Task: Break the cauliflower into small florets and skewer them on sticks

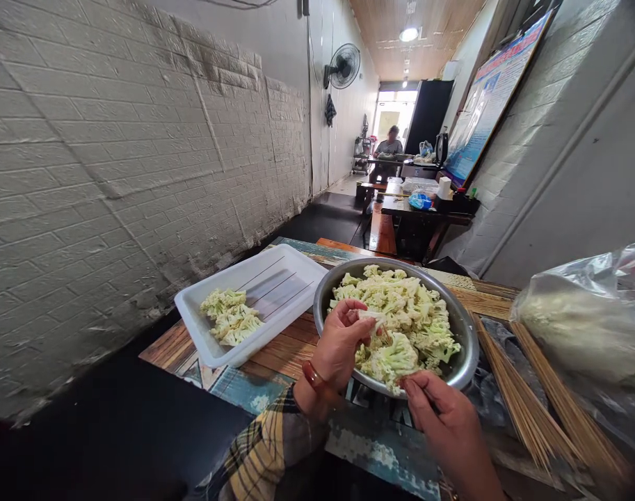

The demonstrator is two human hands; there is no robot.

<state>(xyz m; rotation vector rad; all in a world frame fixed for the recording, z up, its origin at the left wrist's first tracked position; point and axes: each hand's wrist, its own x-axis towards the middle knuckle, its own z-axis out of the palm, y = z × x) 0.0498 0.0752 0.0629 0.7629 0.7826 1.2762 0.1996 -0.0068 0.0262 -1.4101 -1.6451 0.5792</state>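
My left hand (343,341) is closed over the metal bowl, its fingers pinching a pale cauliflower floret (372,320). Lower and to the right, my right hand (445,414) has thumb and forefinger pressed together at the edge of a larger floret (395,358); what lies between those fingertips is too small to make out. Beneath both hands, the round steel bowl (466,334) is heaped with cauliflower pieces (400,292). Left of it, a white plastic tray (202,344) holds cauliflower (231,316) on several thin skewers (283,292).
Bundles of bamboo skewers (520,400) lie right of the bowl, beside a bulging clear plastic bag (588,334). All rest on a patchwork wooden table (280,348). A brick-patterned wall (140,153) runs along the left. Another person (389,144) sits far back, beyond a second table (400,205).
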